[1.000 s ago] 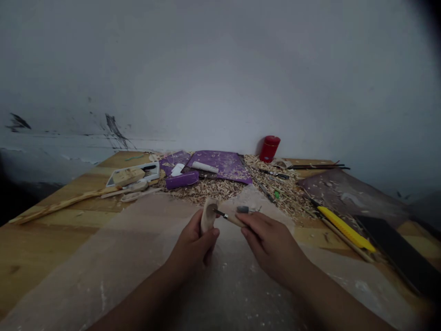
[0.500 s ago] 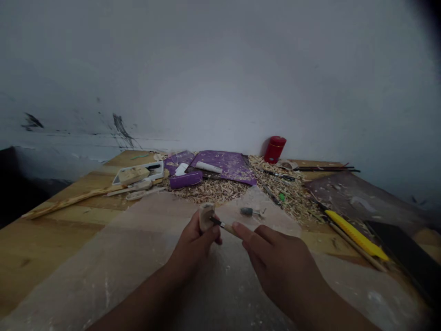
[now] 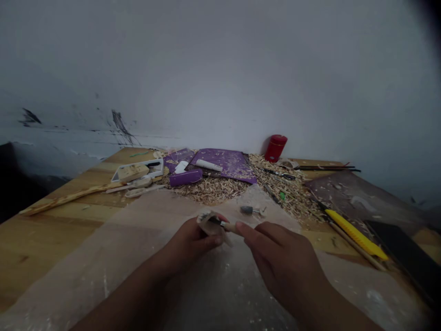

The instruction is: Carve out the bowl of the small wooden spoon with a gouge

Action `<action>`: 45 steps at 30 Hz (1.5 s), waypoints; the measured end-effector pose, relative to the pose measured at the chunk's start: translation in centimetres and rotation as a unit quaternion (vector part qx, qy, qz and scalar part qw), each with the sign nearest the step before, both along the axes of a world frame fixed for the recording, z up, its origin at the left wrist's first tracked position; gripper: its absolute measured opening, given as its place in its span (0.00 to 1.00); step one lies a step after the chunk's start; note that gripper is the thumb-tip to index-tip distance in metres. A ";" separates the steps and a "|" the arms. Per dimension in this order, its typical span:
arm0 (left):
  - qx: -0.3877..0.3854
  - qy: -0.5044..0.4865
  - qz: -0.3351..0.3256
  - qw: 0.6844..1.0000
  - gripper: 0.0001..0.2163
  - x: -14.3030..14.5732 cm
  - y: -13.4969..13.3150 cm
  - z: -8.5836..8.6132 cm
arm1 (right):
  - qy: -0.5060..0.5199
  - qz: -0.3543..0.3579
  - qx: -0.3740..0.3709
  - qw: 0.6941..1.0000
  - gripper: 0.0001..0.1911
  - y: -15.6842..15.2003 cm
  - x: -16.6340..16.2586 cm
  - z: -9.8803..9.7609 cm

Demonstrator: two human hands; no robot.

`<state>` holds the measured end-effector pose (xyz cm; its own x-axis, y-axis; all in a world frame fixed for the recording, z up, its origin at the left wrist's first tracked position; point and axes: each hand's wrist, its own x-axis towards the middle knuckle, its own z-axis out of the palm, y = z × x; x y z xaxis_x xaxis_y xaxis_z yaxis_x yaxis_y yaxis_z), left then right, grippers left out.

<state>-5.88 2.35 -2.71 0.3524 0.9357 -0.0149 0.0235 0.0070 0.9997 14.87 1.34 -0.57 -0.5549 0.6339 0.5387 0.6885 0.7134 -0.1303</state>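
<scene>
My left hand (image 3: 193, 241) is closed round a small pale wooden piece (image 3: 208, 221), now tilted nearly flat above a clear plastic sheet (image 3: 131, 257). My right hand (image 3: 279, 250) pinches a carving tool (image 3: 227, 225) with a wooden handle. The tool's metal tip rests against the wooden piece. Both hands meet in the middle of the table, just above the sheet.
Wood shavings (image 3: 220, 188) lie heaped behind the hands, with a small grey bit (image 3: 250, 210) nearby. Purple mat (image 3: 225, 164), red canister (image 3: 275, 148), white tray with a wood block (image 3: 136, 172) and a long stick (image 3: 65, 200) at the back. Yellow knife (image 3: 351, 233) and dark slab (image 3: 406, 257) on the right.
My left hand has turned the wooden piece from upright to nearly flat and lowered it. My right hand stays on the tool, tip against the wood.
</scene>
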 end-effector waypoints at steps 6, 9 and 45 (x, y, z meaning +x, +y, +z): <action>-0.048 -0.080 -0.003 0.996 0.15 1.0 -0.5 -0.3 | -0.019 0.002 -0.037 0.999 0.17 -1.0 -0.1 0.8; -0.029 -0.058 0.042 0.997 0.13 1.4 -0.5 -0.3 | -0.063 -0.009 -0.027 0.998 0.18 -1.6 -0.3 1.2; -0.098 -0.112 0.114 0.982 0.09 2.9 -1.1 0.0 | 0.025 0.061 0.001 0.998 0.17 -1.4 -2.6 -0.7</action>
<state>-2.94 1.26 -2.74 0.1489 0.9777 -0.1477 -0.2213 0.1786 0.9587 12.27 -0.06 -1.30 -0.6002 0.5617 0.5694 0.5886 0.7922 -0.1609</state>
